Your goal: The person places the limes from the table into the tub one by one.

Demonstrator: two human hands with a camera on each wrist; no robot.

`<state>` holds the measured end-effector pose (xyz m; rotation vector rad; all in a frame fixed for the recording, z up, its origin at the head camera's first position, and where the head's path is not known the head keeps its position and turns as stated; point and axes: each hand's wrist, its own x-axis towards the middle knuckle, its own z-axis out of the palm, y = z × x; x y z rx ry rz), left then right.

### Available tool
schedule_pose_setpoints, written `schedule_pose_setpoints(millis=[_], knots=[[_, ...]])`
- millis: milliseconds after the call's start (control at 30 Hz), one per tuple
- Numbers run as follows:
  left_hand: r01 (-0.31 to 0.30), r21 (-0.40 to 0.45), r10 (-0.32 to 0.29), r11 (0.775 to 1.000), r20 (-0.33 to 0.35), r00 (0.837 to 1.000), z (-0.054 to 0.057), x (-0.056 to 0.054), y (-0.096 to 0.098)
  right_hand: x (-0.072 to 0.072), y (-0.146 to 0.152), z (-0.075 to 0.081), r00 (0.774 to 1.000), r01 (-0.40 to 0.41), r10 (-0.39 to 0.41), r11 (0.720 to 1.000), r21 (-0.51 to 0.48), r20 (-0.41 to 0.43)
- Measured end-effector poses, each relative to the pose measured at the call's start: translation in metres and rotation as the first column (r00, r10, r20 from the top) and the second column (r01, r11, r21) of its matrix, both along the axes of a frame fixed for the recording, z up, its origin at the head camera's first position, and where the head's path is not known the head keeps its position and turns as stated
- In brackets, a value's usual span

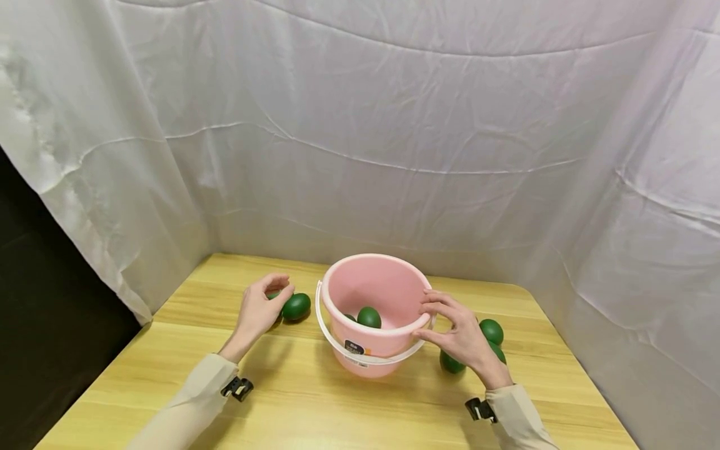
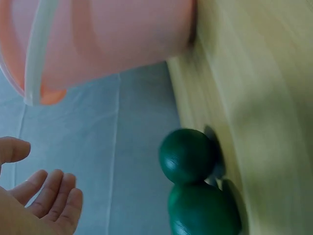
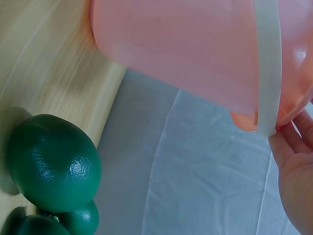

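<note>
A pink bucket (image 1: 375,340) with a white handle (image 1: 332,334) stands upright on the table. Inside it lie green citrus fruits, one of them (image 1: 369,317) in plain sight and another partly hidden by the rim. My left hand (image 1: 263,307) hovers over two green fruits (image 1: 296,307) left of the bucket; the left wrist view shows a gap between its thumb and fingers, with nothing held. At the bucket's right rim is my right hand (image 1: 458,331), its fingers and thumb reaching over the edge. In the right wrist view, fingers (image 3: 296,134) touch the rim beside the handle's end.
Three green fruits (image 1: 492,331) sit close together on the table right of the bucket, partly behind my right hand. The wooden table (image 1: 337,415) is enclosed by pale cloth walls (image 1: 360,156) at the back and sides. Both wrists carry small black devices (image 1: 239,388).
</note>
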<state>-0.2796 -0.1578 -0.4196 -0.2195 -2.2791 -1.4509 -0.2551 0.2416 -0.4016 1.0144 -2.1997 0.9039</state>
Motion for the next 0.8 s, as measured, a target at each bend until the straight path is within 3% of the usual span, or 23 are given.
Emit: schedule_pose_setpoints(millis=[333, 567, 800], knots=[[-0.019, -0.096, 0.03, 0.995, 0.11, 0.993, -0.01, -0.004, -0.021, 0.0, 0.0, 0.001, 1.0, 0.013, -0.014, 1.0, 0.007, 0.018], [-0.055, -0.15, 0.073, 0.987, 0.113, 0.991, -0.015, -0.006, -0.036, 0.0, 0.0, 0.001, 1.0, 0.015, -0.015, 1.0, -0.001, 0.028], [-0.095, -0.199, 0.136, 0.975, 0.203, 0.97, -0.018, -0.004, -0.046, 0.001, 0.001, 0.001, 1.0, 0.015, -0.015, 1.0, 0.001, 0.019]])
